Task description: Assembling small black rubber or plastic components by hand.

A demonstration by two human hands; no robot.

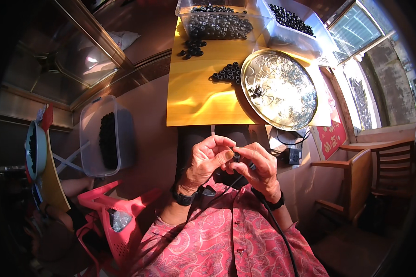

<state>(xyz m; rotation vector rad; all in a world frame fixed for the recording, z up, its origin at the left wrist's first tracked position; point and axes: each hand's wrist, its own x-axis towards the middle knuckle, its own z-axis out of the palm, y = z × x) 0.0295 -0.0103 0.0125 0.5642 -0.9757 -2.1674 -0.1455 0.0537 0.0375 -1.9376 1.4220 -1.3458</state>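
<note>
Both hands pinch one small black ring over the lap.
Left hand (207, 161) and right hand (259, 168) meet fingertip to fingertip on the ring (236, 157); more rings sit on the yellow surface (194, 99) by a round tray (282, 90).

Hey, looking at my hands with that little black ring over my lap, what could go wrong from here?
1. Both hands pinch the small black ring above the lap, off the yellow board; if it slips, it would likely fall to the floor.
2. The loose black rings beside the round metal tray could roll away if the board is bumped.
</note>
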